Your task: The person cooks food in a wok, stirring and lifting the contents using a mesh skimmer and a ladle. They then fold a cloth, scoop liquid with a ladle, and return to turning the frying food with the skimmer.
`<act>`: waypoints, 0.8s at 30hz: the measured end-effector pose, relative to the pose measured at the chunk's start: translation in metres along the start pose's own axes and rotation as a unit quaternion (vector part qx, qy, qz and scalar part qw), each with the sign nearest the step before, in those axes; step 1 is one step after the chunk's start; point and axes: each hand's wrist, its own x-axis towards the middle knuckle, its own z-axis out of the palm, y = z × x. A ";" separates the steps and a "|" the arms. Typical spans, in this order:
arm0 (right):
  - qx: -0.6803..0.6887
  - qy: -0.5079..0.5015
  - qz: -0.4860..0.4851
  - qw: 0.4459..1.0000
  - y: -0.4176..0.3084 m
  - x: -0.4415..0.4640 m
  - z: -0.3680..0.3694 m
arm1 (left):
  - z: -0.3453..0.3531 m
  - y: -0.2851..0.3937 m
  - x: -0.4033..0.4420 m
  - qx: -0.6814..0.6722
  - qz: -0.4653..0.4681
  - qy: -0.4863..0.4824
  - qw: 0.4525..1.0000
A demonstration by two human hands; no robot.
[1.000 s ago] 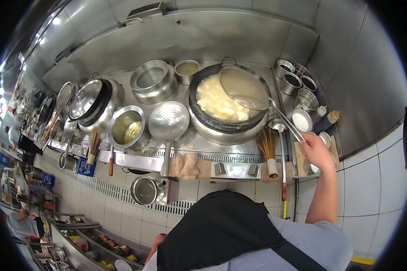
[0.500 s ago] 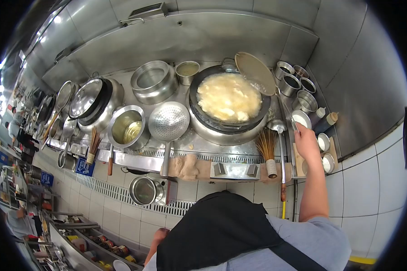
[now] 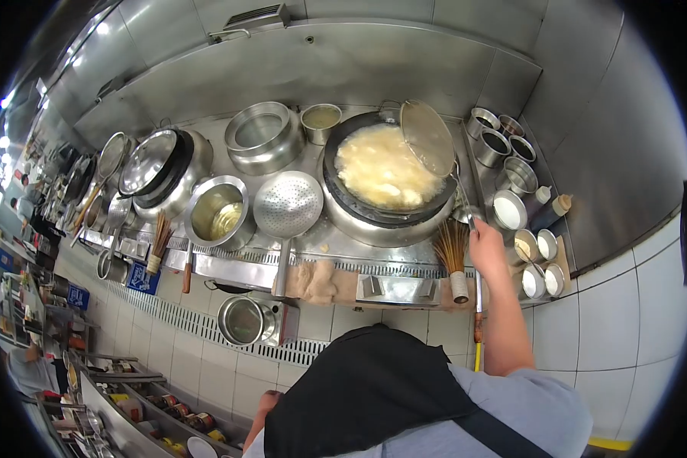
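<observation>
My right hand (image 3: 488, 248) is closed around the handle of a wire-mesh skimmer (image 3: 426, 136). The skimmer's round head is tilted up over the right rim of a wok (image 3: 342, 197). Pale, lumpy pieces of food (image 3: 389, 169) lie in bubbling liquid in the wok. Below my right hand are a bamboo brush (image 3: 452, 252) and a long-handled ladle (image 3: 467, 214). My left hand (image 3: 270, 398) hangs low beside the black apron (image 3: 359, 382), partly hidden, and its fingers do not show clearly.
Sauce and seasoning pots (image 3: 509, 209) and squeeze bottles (image 3: 551, 213) line the right side. Left of the wok are a perforated ladle (image 3: 288, 203), a deep steel pot (image 3: 217, 214) and a lidded wok (image 3: 149, 163). A folded cloth (image 3: 311, 282) lies on the front edge. People stand far left.
My right hand has moved left with the skimmer handle, away from the seasoning pots. The skimmer head has turned more upright and sits slightly lower. My left hand has barely moved.
</observation>
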 end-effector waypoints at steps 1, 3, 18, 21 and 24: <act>-0.001 -0.002 -0.001 1.000 0.004 0.002 0.005 | -0.007 0.016 -0.007 -0.009 -0.008 0.004 1.000; -0.024 0.006 -0.051 0.998 0.019 0.010 0.022 | -0.016 0.032 -0.014 -0.014 -0.003 0.012 1.000; 0.074 -0.030 0.026 0.996 0.014 0.002 -0.059 | -0.004 0.002 -0.036 -0.004 -0.031 -0.005 1.000; 0.039 -0.005 -0.023 0.999 0.010 -0.001 -0.077 | 0.002 -0.006 -0.034 0.005 -0.038 -0.021 0.999; 0.060 -0.001 -0.083 0.995 0.015 0.003 -0.065 | -0.001 0.003 -0.034 0.009 -0.041 -0.019 0.999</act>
